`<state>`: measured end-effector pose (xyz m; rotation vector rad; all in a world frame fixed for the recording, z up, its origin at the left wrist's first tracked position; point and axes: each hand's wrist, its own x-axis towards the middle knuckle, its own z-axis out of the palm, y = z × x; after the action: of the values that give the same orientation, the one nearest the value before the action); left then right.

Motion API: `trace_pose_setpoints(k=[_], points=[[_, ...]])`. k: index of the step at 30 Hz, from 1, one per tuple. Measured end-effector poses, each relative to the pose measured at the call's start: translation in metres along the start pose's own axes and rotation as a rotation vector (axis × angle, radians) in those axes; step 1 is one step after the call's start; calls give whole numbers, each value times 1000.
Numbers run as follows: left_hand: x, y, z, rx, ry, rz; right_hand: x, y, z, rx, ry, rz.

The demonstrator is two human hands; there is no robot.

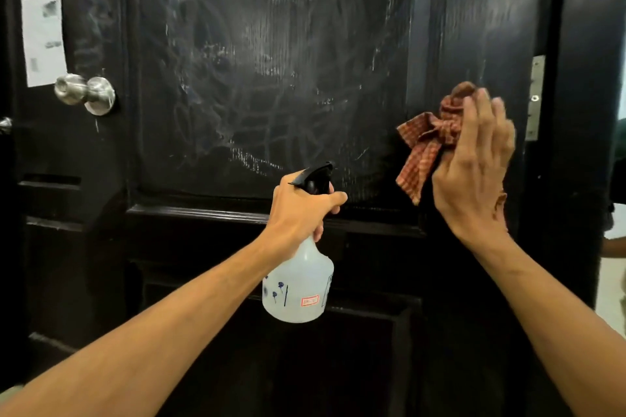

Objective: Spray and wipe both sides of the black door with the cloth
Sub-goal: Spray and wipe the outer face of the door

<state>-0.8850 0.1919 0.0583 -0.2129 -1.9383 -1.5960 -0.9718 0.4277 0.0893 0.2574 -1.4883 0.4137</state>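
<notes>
The black door [271, 61] fills the view, its upper panel covered in whitish wipe streaks. My left hand [301, 210] grips the neck of a translucent white spray bottle [298, 288] with a black trigger head, its nozzle pointing at the lower part of the panel. My right hand [474, 166] holds a bunched red-and-cream checked cloth [426, 142] against the door's right stile, with loose ends of cloth hanging out to the left of my fingers.
A silver door knob [86, 93] sits at the left of the door. Paper notices [42, 37] are stuck above it. A metal hinge plate [536, 98] runs along the door's right edge beside the dark frame. Pale floor [614, 298] shows at far right.
</notes>
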Motion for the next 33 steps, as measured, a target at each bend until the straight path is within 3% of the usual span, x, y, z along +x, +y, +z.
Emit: trace_pose_setpoints(k=[5,6,9,11,17,19,21,25,29,33], points=[[0,10,22,-28,-28,-12,-28,10,0,-20,-271,-545],[0,11,27,-38,-29,-18,-19,18,-4,-14,-250,-544],[0,11,31,-67,-24,-30,11,29,-13,94,-67,-151],[1,9,29,-70,-14,-32,14,21,-12,93,7,-20],[8,8,30,-55,-40,-21,-52,26,-21,-20,-345,-472],[10,10,33,-50,-55,-11,-48,33,-25,-77,-334,-558],[10,13,37,-53,-61,-1,-21,36,-20,-105,-241,-526],[14,17,38,-52,-45,14,28,15,-7,-37,-52,-171],[18,13,27,-70,-8,2,-23,-8,13,63,-233,-507],[21,13,7,-57,42,20,-39,-6,17,-63,-362,-877]])
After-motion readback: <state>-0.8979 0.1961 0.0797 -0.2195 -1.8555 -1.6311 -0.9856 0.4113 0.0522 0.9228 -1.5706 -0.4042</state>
